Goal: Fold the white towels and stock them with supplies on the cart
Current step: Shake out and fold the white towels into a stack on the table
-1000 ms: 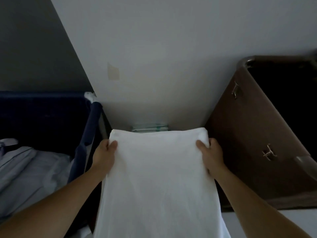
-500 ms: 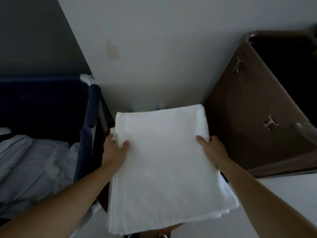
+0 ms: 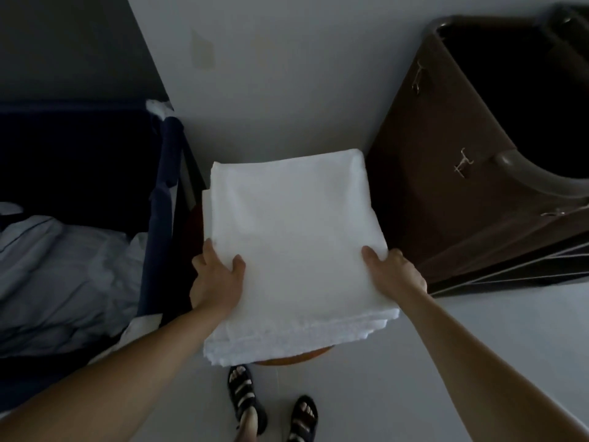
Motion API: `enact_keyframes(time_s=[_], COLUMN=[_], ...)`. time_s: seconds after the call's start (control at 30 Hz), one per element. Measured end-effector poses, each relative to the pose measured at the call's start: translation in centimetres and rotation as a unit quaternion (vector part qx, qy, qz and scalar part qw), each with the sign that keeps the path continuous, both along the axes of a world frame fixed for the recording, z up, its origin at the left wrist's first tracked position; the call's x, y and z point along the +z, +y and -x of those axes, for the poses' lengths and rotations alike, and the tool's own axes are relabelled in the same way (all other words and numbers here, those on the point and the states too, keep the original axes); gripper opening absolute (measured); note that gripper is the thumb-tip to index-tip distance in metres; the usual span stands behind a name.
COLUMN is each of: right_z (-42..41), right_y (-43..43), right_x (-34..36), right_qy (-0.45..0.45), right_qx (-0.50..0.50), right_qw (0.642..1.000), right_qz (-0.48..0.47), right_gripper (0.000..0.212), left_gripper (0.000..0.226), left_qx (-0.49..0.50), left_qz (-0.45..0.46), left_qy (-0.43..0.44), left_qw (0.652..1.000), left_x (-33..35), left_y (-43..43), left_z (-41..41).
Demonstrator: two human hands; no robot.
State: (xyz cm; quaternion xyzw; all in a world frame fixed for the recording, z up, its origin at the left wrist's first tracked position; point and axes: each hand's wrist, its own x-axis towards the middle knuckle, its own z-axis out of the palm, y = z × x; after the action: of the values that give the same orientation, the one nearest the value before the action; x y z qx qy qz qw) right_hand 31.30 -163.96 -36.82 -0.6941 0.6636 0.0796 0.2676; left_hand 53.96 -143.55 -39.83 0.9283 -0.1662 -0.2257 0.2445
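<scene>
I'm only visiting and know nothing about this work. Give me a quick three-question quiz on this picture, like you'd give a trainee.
1. True or false: the left hand and right hand both grip the folded white towel.
2. What stands left of the towel? A) navy laundry hamper B) sink C) ladder
3. Fill in: the feet wear dark ____.
Key: 1 true; 2 A; 3 sandals.

The single head-worn camera looks steeply down on the folded towel stack (image 3: 293,244), facing the wall (image 3: 287,74) behind it. It sits near, at arm's reach, the stack mid-frame and sandalled feet (image 3: 245,397) just below it.
</scene>
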Motion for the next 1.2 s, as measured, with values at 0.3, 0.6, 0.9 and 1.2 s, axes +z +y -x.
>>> enact_keyframes(time_s=[0.3,0.6,0.9,1.2], right_z=[1.8,-0.7,-0.7,-0.8], right_y=[1.8,4.3,3.8,4.9], right_x=[-2.3,-1.2,-7.7,-9.8], right_qy=[-0.156,-0.043,-0.017,-0.007], right_qx=[-0.055,0.318,0.304,0.297], right_qw=[0.986,0.927,0.947,0.950], right_qz=[0.017,0.193,0.103,0.097], right_gripper=[0.048,0.074,0.085,0.083], left_gripper=[0.057,0.075,0.078,0.082], left_qx=[0.013,-0.288,-0.267,-0.269], left_qz=[0.023,-0.113,-0.111,-0.126], left_qy=[-0.090,-0.218,-0.129,-0.117], left_qw=[0.996,0.926,0.949,0.948], left_x=[0.5,-0.5,-5.8,-7.5], left_y=[1.2,-0.8,-0.2,0.1], left_z=[0.1,4.7,2.2,2.3])
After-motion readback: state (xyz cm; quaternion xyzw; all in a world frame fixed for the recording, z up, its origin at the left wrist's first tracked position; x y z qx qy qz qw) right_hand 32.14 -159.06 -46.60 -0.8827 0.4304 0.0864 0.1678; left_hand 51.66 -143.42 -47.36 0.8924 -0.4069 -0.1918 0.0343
